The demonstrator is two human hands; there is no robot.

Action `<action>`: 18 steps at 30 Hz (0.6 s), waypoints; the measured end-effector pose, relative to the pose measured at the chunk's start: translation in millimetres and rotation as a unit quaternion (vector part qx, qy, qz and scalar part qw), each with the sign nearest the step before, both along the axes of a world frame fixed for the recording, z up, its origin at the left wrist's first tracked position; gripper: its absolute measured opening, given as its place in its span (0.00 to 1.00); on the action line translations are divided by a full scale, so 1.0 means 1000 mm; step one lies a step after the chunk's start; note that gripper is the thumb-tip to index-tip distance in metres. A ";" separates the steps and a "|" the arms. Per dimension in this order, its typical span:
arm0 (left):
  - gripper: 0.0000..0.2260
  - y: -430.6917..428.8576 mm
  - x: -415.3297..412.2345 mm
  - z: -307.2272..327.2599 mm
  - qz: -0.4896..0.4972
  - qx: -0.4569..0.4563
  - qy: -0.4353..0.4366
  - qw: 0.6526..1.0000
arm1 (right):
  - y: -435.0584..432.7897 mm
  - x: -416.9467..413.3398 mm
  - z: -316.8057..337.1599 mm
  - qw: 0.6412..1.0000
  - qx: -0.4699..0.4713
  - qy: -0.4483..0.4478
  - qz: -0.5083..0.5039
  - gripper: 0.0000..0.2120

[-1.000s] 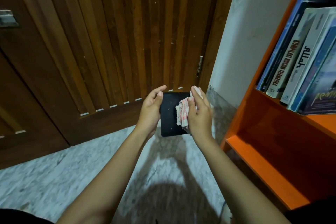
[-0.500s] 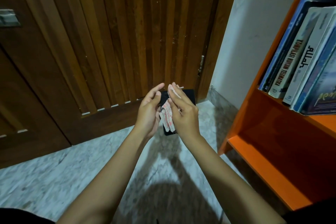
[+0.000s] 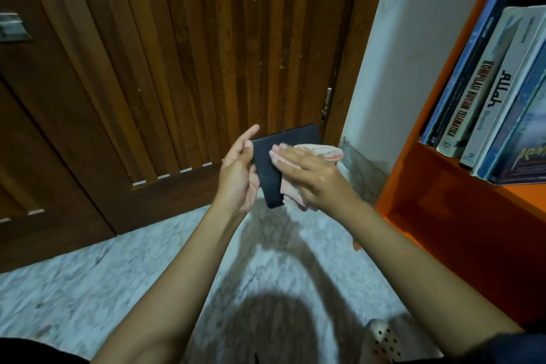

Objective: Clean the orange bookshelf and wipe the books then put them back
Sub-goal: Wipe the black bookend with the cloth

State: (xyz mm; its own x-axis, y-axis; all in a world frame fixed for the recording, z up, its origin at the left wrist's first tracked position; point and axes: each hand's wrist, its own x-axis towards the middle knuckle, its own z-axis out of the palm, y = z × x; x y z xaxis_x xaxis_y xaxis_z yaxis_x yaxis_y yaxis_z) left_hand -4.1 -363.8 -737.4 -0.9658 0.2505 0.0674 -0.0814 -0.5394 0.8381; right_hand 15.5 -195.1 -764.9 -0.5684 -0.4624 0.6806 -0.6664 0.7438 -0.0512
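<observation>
While aloft, black book (image 3: pixel 268 179) between fingers (image 3: pixel 284 154)

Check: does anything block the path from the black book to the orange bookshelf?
Nothing visible does. Only floor lies between the black book, held in the left hand under the cloth pressed by the right hand, and the orange bookshelf; its lower compartment is open.

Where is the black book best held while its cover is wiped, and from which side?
Probably its left long edge, from the left, as the left hand grips the black book now: this leaves the flat cover open to the cloth.
</observation>
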 end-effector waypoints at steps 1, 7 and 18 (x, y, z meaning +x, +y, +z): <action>0.15 0.003 0.000 0.001 0.006 -0.009 0.010 1.000 | 0.003 -0.001 0.002 0.999 -0.042 0.000 -0.021 0.20; 0.12 0.019 0.003 0.000 0.038 -0.033 0.039 0.998 | 0.001 -0.006 -0.002 0.918 -0.361 -0.037 -0.161 0.18; 0.13 0.023 -0.004 -0.009 0.067 -0.052 -0.010 0.996 | -0.056 0.007 -0.027 0.931 -0.338 -0.067 -0.118 0.20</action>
State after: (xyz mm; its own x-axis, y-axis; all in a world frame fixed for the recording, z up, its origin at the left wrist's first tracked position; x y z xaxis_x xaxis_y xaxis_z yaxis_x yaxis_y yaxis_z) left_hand -8.1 -341.3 -746.1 -0.9919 0.1235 0.0279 -0.0320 -0.4575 0.8886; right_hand 22.5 -251.3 -792.2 -0.7005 0.1945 0.6867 -0.4428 0.6361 -0.6319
